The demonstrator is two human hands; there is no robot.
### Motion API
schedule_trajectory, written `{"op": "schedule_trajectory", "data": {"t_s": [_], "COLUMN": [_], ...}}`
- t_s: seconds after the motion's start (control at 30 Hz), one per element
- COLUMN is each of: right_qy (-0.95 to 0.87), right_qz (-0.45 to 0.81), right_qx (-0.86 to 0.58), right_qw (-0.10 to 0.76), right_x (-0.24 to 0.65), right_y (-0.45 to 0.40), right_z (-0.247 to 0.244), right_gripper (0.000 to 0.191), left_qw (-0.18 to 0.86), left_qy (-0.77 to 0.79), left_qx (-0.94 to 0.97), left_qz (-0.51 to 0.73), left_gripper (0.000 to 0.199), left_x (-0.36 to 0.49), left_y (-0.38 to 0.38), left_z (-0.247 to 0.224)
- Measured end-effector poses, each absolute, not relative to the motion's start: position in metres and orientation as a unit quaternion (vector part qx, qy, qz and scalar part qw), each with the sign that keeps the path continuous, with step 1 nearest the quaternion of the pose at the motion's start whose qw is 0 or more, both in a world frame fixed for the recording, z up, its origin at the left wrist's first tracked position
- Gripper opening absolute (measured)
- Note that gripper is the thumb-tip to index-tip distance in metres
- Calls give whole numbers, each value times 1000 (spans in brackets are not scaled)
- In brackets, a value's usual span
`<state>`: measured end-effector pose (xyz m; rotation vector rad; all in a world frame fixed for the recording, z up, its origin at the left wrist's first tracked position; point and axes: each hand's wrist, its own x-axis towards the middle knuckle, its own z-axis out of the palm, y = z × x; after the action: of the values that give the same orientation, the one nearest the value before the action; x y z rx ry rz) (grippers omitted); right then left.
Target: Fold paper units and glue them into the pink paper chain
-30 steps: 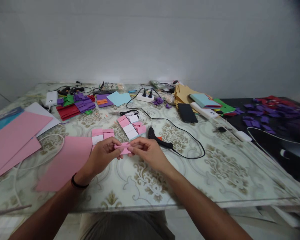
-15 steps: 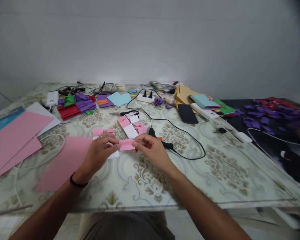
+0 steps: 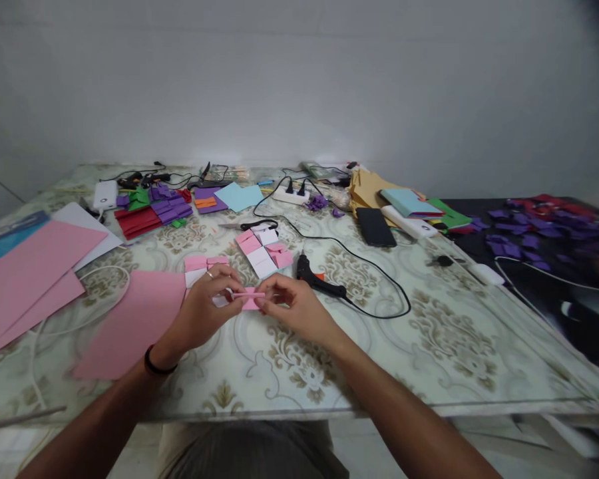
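A small folded pink paper piece (image 3: 250, 301) is pinched at its two ends between my hands, with a narrow raised fold along its upper part. My left hand (image 3: 205, 307), with a ring and a dark wristband, grips its left end. The right end is between the thumb and fingers of my right hand (image 3: 293, 303). Partly behind my left hand lies a pink and white card (image 3: 194, 265). Another white card with folded pink pieces (image 3: 263, 261) lies just beyond my hands. A black glue gun (image 3: 324, 285) rests right of it.
Large pink sheets (image 3: 40, 273) lie at the left, near a white cable. Scissors (image 3: 249, 225), a power strip (image 3: 290, 195), a black phone (image 3: 375, 227) and coloured papers (image 3: 412, 202) are farther back. Purple pieces (image 3: 519, 229) cover a dark surface at right.
The pink paper has moved slightly towards me, and a narrow fold now stands up along it. My fingers have come closer together around it.
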<state>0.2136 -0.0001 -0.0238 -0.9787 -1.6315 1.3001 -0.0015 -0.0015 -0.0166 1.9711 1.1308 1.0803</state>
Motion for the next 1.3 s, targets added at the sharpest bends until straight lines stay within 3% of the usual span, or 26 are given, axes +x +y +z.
{"op": "schedule_trajectory", "data": {"t_s": [0.67, 0.8, 0.9, 1.03, 1.3], "right_qy": [-684, -742, -802, -847, -834], "right_qz": [431, 343, 295, 328, 322], "right_qx": [-405, -374, -363, -338, -362], "right_qw": [427, 438, 370, 246, 263], "right_x": [214, 216, 219, 222, 226], "right_y": [1, 3, 4, 4, 4], "right_z": [-28, -27, -30, -35, -24], "right_gripper": [8, 4, 11, 19, 17], "left_qw": [205, 219, 245, 278, 267], "left_qy": [428, 428, 438, 429, 441], "left_qx": [772, 781, 801, 831, 823], "left_qz": [422, 400, 326, 218, 237], "left_gripper": [3, 4, 7, 14, 8], "left_x": [-2, -3, 1, 6, 8], "left_y": [0, 1, -3, -8, -8], "left_z": [-18, -19, -22, -26, -22]}}
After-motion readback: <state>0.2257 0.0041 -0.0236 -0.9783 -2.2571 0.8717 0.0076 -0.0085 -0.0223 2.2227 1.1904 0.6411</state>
